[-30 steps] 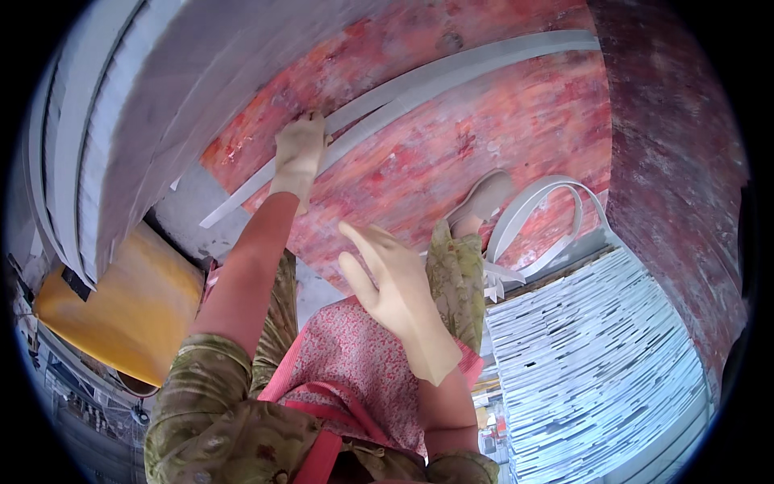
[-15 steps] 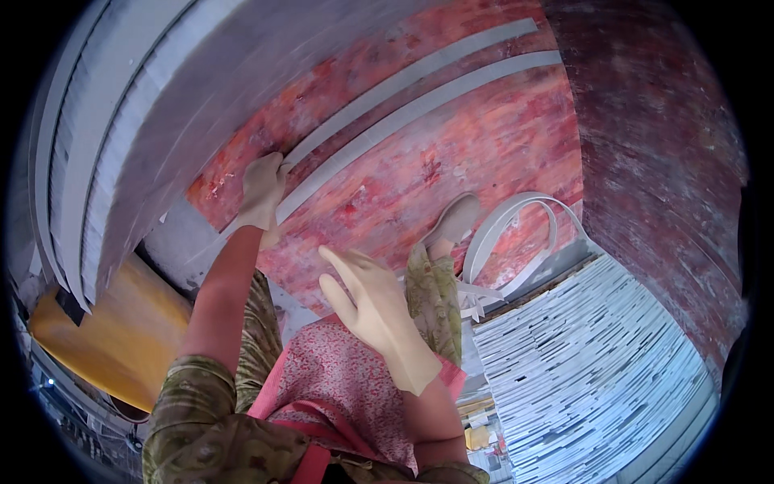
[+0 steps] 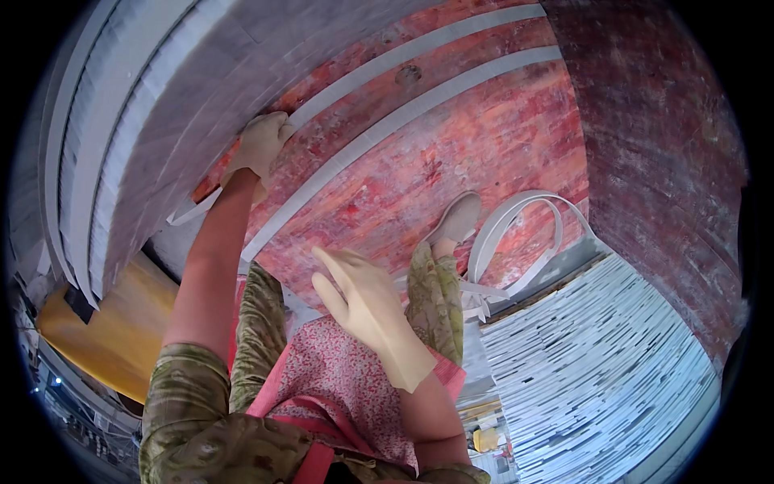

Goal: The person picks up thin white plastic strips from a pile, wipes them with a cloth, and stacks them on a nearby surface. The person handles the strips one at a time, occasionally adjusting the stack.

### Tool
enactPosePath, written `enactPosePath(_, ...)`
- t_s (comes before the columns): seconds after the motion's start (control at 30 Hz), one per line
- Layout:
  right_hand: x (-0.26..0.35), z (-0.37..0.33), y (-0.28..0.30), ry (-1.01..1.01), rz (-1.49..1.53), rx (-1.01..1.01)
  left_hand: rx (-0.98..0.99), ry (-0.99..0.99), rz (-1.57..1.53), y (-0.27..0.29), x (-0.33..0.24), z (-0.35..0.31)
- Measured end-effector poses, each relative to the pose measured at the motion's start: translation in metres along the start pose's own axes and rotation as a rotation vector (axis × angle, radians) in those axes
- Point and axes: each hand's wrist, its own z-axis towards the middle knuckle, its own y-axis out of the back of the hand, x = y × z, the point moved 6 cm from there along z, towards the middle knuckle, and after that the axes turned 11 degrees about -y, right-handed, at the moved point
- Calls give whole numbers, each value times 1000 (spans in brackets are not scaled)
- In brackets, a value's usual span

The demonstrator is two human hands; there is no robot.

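My left hand (image 3: 260, 145), in a cream glove, is closed around a flat grey strip (image 3: 347, 85) near its left end. The strip runs across a red-stained, mottled board surface (image 3: 419, 173). A second grey strip (image 3: 363, 139) lies beside it, nearer to me, and no hand touches it. My right hand (image 3: 363, 298), gloved the same way, hovers above my pink-patterned apron (image 3: 343, 363). Its thumb and fingers are apart, with nothing seen between them.
A tall pale-grey stack (image 3: 193, 105) curves along the upper left. Loops of grey strip (image 3: 484, 234) lie by my right shoe (image 3: 457, 216). A stack with thin layered edges (image 3: 588, 363) stands lower right, below a dark red surface (image 3: 653, 145). A yellow sheet (image 3: 113, 323) is lower left.
My left hand has moved a little farther away and left, carrying the far strip's near end. The strips now lie farther apart there. My right hand has barely shifted.
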Motion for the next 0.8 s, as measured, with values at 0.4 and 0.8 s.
enactPosePath(0.4, 6, 7, -9, -20, 7, 58, -30, 185, -128, -7, 8, -8)
enactPosePath(0.8, 9, 7, -16, 17, 3, 86, -140, 83, -43, -7, 4, 1)
